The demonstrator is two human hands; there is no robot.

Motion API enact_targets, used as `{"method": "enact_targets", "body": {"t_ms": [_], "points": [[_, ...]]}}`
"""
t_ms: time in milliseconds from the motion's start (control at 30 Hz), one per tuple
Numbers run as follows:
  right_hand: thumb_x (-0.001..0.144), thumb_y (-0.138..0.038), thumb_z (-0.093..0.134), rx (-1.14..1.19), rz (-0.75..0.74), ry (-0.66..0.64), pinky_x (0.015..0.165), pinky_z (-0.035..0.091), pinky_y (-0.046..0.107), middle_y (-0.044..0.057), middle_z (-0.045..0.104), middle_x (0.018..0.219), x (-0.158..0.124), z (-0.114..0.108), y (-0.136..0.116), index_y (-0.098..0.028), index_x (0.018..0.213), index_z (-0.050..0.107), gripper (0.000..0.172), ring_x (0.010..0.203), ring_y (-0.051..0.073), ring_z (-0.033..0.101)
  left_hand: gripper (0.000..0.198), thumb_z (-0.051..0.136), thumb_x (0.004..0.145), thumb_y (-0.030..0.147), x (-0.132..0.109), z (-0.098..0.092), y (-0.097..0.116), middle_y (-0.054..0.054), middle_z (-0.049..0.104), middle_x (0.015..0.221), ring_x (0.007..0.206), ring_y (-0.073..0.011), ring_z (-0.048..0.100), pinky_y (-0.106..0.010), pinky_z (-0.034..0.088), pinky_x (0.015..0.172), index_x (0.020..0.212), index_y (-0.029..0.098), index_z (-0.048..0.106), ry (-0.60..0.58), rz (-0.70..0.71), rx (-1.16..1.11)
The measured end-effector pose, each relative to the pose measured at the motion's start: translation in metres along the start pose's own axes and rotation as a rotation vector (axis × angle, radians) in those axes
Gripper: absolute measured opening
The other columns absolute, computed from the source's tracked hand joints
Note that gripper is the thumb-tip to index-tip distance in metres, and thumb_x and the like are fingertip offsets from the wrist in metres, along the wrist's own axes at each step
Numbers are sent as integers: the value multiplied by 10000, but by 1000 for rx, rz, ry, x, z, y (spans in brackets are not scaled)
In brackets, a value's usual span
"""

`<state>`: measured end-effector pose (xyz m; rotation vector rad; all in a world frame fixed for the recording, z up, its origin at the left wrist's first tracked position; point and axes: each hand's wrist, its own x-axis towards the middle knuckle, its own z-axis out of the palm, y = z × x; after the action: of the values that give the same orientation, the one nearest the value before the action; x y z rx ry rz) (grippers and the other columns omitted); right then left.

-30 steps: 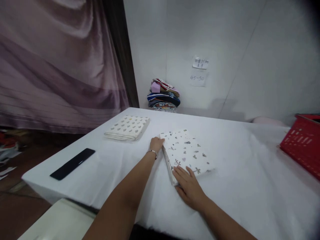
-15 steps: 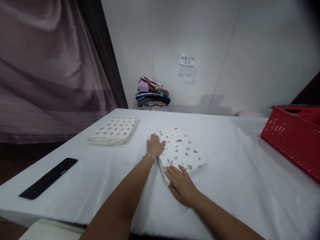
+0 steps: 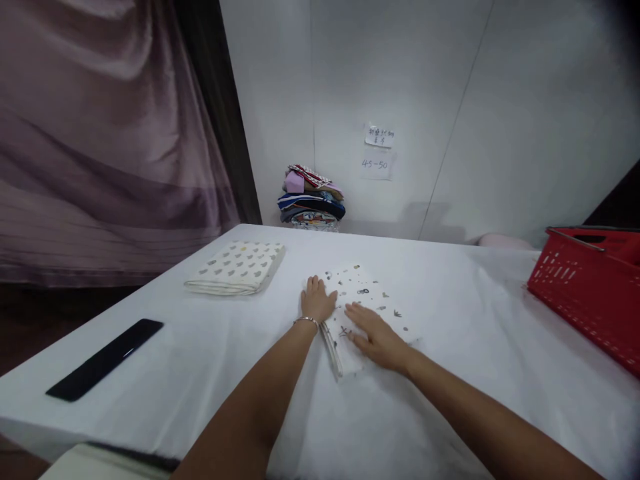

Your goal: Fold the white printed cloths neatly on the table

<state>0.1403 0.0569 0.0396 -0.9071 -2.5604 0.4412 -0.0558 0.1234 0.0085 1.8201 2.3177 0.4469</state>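
Lying at the lower left was a flat black object (image 3: 106, 360); left of centre sat a grey-patterned cloth (image 3: 239, 267). Mid-frame, the left hand (image 3: 319, 301) rested palm-down, grasping nothing, at the left edge of a white printed cloth (image 3: 367, 291); the right hand (image 3: 383, 341) lay over it, fingers extended, unclenched. A red basket (image 3: 590, 300) stood far right.

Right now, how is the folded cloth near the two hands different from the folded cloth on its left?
The near cloth has scattered, mixed motifs; the left cloth repeats one similar motif in rows. The near cloth has the left hand at its edge and the right hand over it; the left cloth lies apart from both. Both are folded, pale and on the white table.
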Motion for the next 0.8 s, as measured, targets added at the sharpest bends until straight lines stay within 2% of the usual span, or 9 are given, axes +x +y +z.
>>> {"method": "enact_targets", "body": {"t_ms": [200, 300, 433, 533, 667, 800], "points": [[913, -470, 338, -223, 227, -78, 1097, 136, 435, 128, 174, 1503, 102, -2, 50, -105, 1417, 265, 627, 1387, 251, 86, 622, 361, 859, 492, -1, 2, -1, -98, 183, 1504, 1392, -237, 89, -408, 210, 1086, 1361, 126, 348, 55, 15, -16], [921, -522, 239, -306, 309, -107, 1099, 50, 443, 126, 108, 1516, 133, 5, 75, -86, 1434, 193, 675, 1392, 240, 7, 616, 380, 856, 470, -2, 3, -2, -119, 213, 1494, 1388, -249, 112, -392, 209, 1088, 1353, 107, 359, 80, 27, -13], [908, -568, 166, -327, 372, -189, 1090, 33, 471, 121, 101, 1517, 142, 22, 104, -81, 1441, 163, 722, 1390, 245, 13, 624, 387, 854, 456, -2, 5, -2, -138, 225, 1487, 1386, -261, 117, -380, 214, 1088, 1354, 82, 361, 86, 38, -9], [906, -568, 157, -332, 353, -191, 1087, 43, 480, 114, 84, 1520, 142, 28, 112, -89, 1445, 154, 721, 1390, 245, 5, 632, 379, 856, 457, -3, 4, -1, -135, 214, 1490, 1387, -260, 111, -373, 204, 1094, 1359, 74, 358, 80, 27, 0], [900, -571, 186, -291, 362, -232, 1082, 85, 482, 112, 112, 1517, 144, 20, 110, -104, 1438, 188, 712, 1389, 251, 40, 640, 374, 856, 463, -3, 4, 0, -136, 223, 1487, 1386, -262, 119, -373, 204, 1095, 1359, 68, 358, 82, 33, 8], [893, -568, 244, -289, 342, -209, 1086, 69, 482, 118, 119, 1516, 123, 10, 110, -111, 1431, 208, 707, 1388, 252, 49, 644, 361, 858, 462, -2, 5, -1, -121, 208, 1495, 1388, -260, 104, -388, 212, 1094, 1368, 70, 346, 78, 22, 6]]}}
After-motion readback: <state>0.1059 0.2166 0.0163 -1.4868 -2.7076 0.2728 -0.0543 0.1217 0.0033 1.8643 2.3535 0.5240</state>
